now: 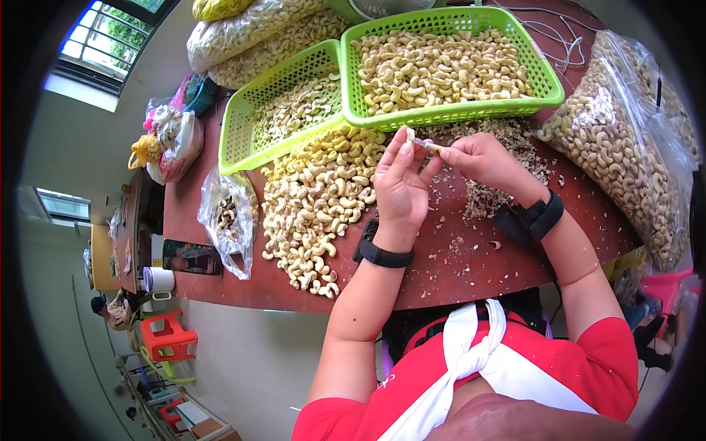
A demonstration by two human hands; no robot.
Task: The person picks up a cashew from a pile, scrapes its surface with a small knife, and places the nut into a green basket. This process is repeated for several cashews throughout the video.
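Note:
My left hand (403,184) pinches a single cashew nut (410,135) between its fingertips, just in front of the fuller green basket. In my right hand (482,163) is a small knife (430,146) with a short light-coloured handle, its thin blade touching or very near the nut. Beneath and left of my hands, a heap of cashews (312,213) lies on the red table (471,272). Peeled skin scraps (489,195) are piled under my right hand and wrist.
A green basket (448,114) full of cashews and a second, less filled basket (235,136) stand behind the heap. A large clear bag of cashews (618,140) leans at the right. At the left are a small plastic bag (226,220) and a white mug (158,279).

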